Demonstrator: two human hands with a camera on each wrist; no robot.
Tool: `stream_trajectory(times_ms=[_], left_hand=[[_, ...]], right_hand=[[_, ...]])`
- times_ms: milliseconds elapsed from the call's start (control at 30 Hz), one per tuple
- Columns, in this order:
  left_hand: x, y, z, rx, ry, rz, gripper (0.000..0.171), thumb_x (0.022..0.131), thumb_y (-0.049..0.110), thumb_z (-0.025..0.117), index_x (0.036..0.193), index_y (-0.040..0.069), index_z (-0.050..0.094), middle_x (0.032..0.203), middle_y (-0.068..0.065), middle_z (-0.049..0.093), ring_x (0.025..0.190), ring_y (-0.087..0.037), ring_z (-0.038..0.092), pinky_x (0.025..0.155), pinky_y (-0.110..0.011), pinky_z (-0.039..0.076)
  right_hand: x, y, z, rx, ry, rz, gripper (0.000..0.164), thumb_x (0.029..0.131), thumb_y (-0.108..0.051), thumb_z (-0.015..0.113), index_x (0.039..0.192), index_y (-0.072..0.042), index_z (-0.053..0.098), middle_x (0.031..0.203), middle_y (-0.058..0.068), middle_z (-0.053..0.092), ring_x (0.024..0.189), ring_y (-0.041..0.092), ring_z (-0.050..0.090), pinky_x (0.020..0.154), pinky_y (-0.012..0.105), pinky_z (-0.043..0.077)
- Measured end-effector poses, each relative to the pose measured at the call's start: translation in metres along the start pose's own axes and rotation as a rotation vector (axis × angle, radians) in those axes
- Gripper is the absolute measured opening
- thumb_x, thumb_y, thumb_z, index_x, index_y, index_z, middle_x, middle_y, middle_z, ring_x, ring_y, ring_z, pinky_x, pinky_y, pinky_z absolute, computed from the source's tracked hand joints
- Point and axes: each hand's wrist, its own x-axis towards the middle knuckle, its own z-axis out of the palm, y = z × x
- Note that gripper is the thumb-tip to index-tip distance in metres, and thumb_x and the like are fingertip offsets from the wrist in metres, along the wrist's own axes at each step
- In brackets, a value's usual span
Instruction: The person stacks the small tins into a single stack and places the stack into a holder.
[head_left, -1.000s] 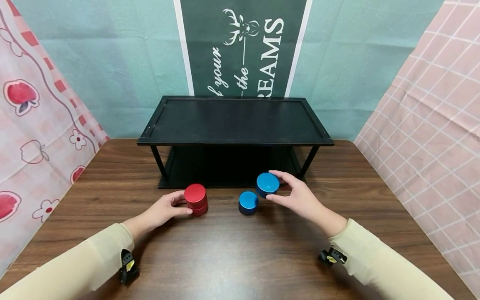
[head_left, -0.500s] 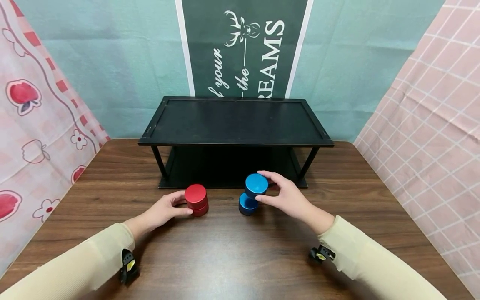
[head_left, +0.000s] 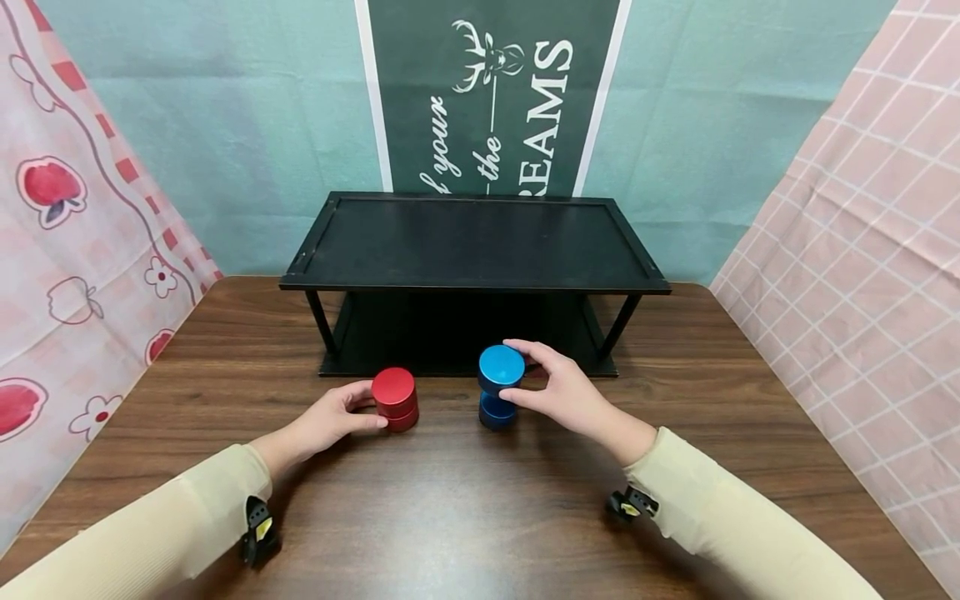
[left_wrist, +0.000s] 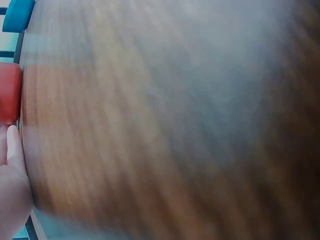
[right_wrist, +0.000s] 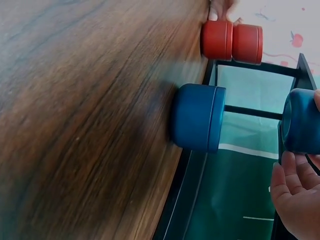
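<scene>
Two small round red tins stand one on the other at centre left, the upper red tin squarely over the lower red tin. My left hand holds the stack from the left, thumb in front and fingers behind, low on it. A blue tin stands upright on the table to the right. Directly above it, my right hand pinches a second blue tin between thumb and fingers. The right wrist view shows a gap between the two blue tins.
Just behind the tins stands a black two-level rack with thin legs. The wooden table stretches towards me. A teal cloth hangs at the back, with patterned pink cloths at both sides.
My right hand has carried its blue tin leftward, from beside the standing blue tin to over it. The left hand and red tins have stayed put.
</scene>
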Motion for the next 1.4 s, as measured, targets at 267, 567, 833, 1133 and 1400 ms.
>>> stream_trajectory(times_ms=[267,567,833,1133,1400], left_hand=[[0.001,-0.002,0.002,-0.012,0.005,0.012,0.051,0.084,0.013,0.069,0.129,-0.002,0.050,0.124,-0.016,0.056,0.117,-0.029,0.049,0.098,-0.035,0.039],[0.003,-0.003,0.002,-0.013,0.001,0.023,0.050,0.084,0.012,0.069,0.128,-0.003,0.050,0.123,-0.016,0.057,0.116,-0.030,0.050,0.096,-0.033,0.040],[0.004,-0.004,0.003,-0.015,0.003,0.024,0.050,0.084,0.012,0.069,0.128,-0.002,0.051,0.123,-0.015,0.057,0.116,-0.029,0.050,0.098,-0.036,0.039],[0.004,-0.005,0.003,-0.020,0.003,0.025,0.049,0.084,0.012,0.069,0.128,-0.002,0.051,0.123,-0.016,0.057,0.116,-0.029,0.050,0.097,-0.034,0.040],[0.002,-0.004,0.001,-0.006,0.001,0.036,0.049,0.085,0.012,0.069,0.128,-0.002,0.051,0.122,-0.015,0.057,0.115,-0.026,0.051,0.096,-0.032,0.040]], right_hand=[[0.006,-0.012,0.005,0.037,-0.012,-0.049,0.061,0.078,-0.013,0.076,0.131,0.000,0.049,0.123,0.010,0.056,0.099,0.022,0.055,0.084,0.040,0.049],[0.011,-0.009,0.011,0.039,-0.020,-0.052,0.062,0.078,-0.018,0.077,0.132,-0.005,0.049,0.124,0.008,0.055,0.101,0.021,0.055,0.084,0.038,0.049],[0.018,-0.013,0.017,0.010,-0.021,-0.081,0.063,0.077,-0.018,0.078,0.132,-0.007,0.050,0.121,0.006,0.057,0.100,0.018,0.055,0.083,0.032,0.049],[0.025,-0.018,0.024,0.031,-0.038,-0.087,0.063,0.077,-0.019,0.078,0.132,-0.007,0.050,0.120,0.006,0.057,0.101,0.018,0.054,0.083,0.033,0.049],[0.033,-0.023,0.032,0.042,-0.057,-0.107,0.061,0.079,-0.021,0.076,0.132,-0.010,0.050,0.119,0.004,0.057,0.102,0.017,0.053,0.085,0.032,0.048]])
